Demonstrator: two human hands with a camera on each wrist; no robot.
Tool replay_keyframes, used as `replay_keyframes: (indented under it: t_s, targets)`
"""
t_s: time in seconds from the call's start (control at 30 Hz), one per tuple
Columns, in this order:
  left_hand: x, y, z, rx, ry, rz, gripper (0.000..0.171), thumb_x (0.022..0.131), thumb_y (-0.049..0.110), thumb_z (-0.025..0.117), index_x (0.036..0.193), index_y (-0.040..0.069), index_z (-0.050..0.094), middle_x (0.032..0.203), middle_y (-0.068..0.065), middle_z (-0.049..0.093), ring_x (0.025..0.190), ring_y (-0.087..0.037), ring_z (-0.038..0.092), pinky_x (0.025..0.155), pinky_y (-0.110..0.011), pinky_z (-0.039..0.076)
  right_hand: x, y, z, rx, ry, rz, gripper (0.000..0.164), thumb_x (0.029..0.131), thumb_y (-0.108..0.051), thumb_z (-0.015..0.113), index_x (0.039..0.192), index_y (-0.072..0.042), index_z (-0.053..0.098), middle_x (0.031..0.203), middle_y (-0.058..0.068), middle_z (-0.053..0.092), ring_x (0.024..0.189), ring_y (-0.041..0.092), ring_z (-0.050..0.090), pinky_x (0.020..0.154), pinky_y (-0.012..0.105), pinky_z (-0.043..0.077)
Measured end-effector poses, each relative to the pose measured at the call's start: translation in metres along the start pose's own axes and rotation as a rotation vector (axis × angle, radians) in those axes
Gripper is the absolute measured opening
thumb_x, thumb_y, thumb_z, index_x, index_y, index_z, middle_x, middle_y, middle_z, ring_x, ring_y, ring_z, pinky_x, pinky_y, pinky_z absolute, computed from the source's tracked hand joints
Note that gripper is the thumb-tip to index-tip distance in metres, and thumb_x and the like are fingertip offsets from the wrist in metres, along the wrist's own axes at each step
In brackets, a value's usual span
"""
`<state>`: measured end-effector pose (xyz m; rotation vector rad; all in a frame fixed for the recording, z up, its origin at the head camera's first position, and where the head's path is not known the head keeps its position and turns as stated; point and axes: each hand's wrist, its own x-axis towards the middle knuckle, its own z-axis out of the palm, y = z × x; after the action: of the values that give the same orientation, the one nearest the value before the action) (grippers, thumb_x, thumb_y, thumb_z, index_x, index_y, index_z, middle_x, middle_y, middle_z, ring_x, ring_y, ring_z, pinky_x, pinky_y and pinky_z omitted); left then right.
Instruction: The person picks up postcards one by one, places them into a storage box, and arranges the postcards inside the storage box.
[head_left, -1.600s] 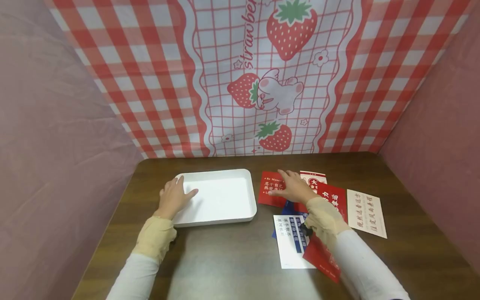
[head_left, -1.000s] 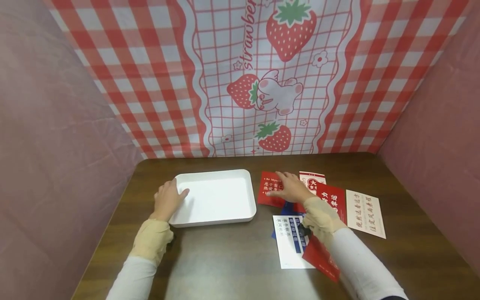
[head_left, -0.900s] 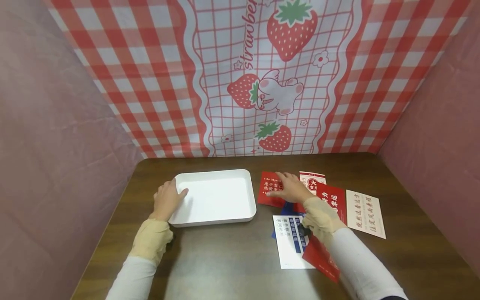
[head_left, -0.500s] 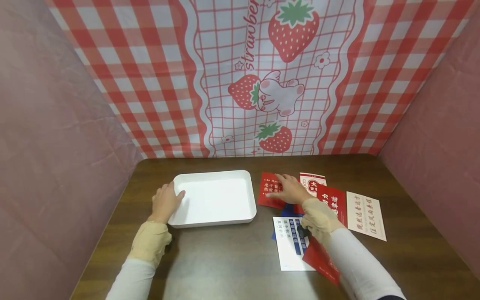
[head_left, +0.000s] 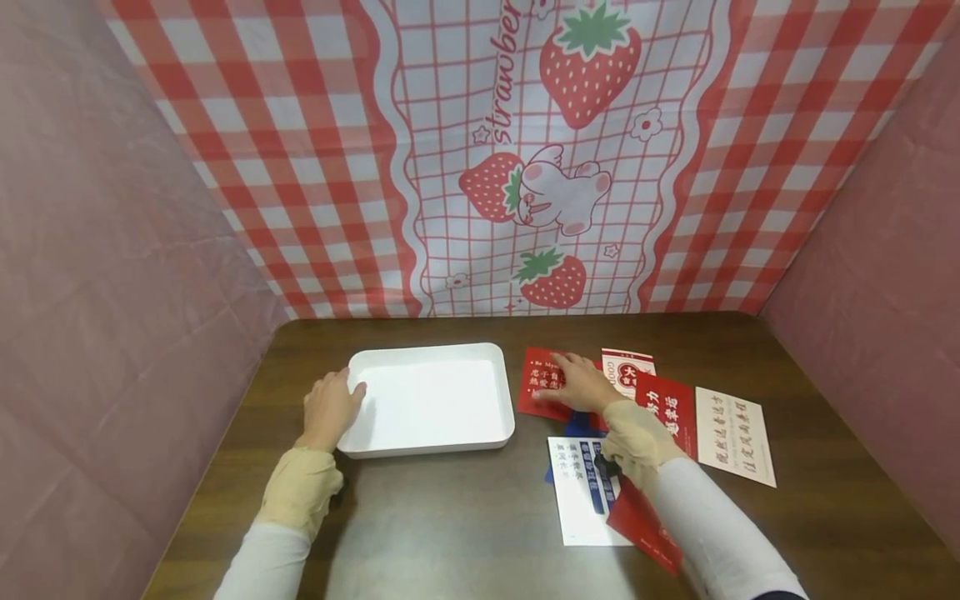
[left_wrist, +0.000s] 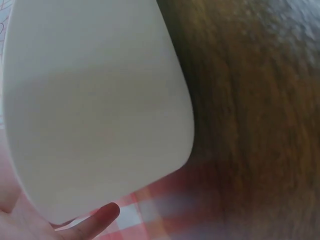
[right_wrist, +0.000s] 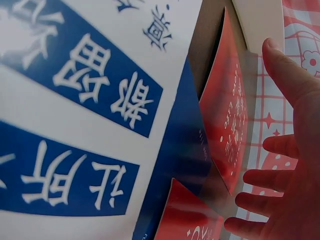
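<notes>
My left hand (head_left: 330,410) is at the left rim of a shallow white tray (head_left: 427,396), its thumb pointing over the edge and its fingers loose and spread. In the left wrist view the tray's outer wall (left_wrist: 100,120) hides most of the hand, and one extended finger (left_wrist: 97,220) shows past its corner. Over a red card (head_left: 542,382) with white lettering is my right hand (head_left: 583,385), fingers apart and holding nothing. The right wrist view shows these fingers spread, off to the side of the red card (right_wrist: 227,115).
Below the right hand and forearm lie overlapping cards: a blue card (head_left: 579,423), a white-and-blue card (head_left: 577,500) and several red ones. A cream card (head_left: 735,435) lies furthest right on the brown table (head_left: 450,533). A strawberry-print cloth (head_left: 525,167) hangs behind.
My left hand has drawn back left, so its thumb reaches less far over the tray. My right hand stays over the red card, its fingertips slightly further left.
</notes>
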<state>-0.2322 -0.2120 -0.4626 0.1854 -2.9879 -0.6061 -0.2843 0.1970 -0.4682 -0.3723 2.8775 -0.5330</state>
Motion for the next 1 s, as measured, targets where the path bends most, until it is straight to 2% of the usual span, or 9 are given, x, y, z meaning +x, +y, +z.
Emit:
replay_keyframes:
  t_s: [0.33, 0.57, 1.0]
  targets:
    - [-0.002, -0.001, 0.0, -0.014, 0.034, 0.007, 0.047, 0.096, 0.025, 0.051, 0.13, -0.008, 0.054, 0.125, -0.031, 0.06, 0.114, -0.05, 0.056, 0.091, -0.063, 0.046, 0.003, 0.001, 0.004, -0.027, -0.005, -0.002, 0.096, 0.08, -0.063, 0.067, 0.15, -0.006, 0.034, 0.153, 0.026, 0.035, 0.14, 0.05, 0.031, 0.107, 0.067, 0.035]
    - [-0.003, -0.004, 0.001, -0.043, 0.096, 0.032, 0.036, 0.095, 0.014, 0.046, 0.122, -0.004, 0.063, 0.116, -0.029, 0.065, 0.105, -0.05, 0.061, 0.085, -0.063, 0.048, 0.007, 0.002, 0.003, -0.052, 0.018, -0.02, 0.093, 0.079, -0.061, 0.07, 0.147, -0.006, 0.04, 0.149, 0.027, 0.04, 0.135, 0.049, 0.038, 0.108, 0.064, 0.037]
    - [-0.004, -0.007, 0.003, -0.058, 0.133, 0.042, 0.041, 0.087, 0.001, 0.045, 0.124, -0.001, 0.064, 0.117, -0.026, 0.067, 0.102, -0.05, 0.062, 0.084, -0.064, 0.049, 0.015, 0.006, 0.004, -0.07, 0.009, -0.009, 0.094, 0.077, -0.063, 0.07, 0.147, -0.006, 0.041, 0.15, 0.025, 0.04, 0.134, 0.046, 0.038, 0.106, 0.063, 0.039]
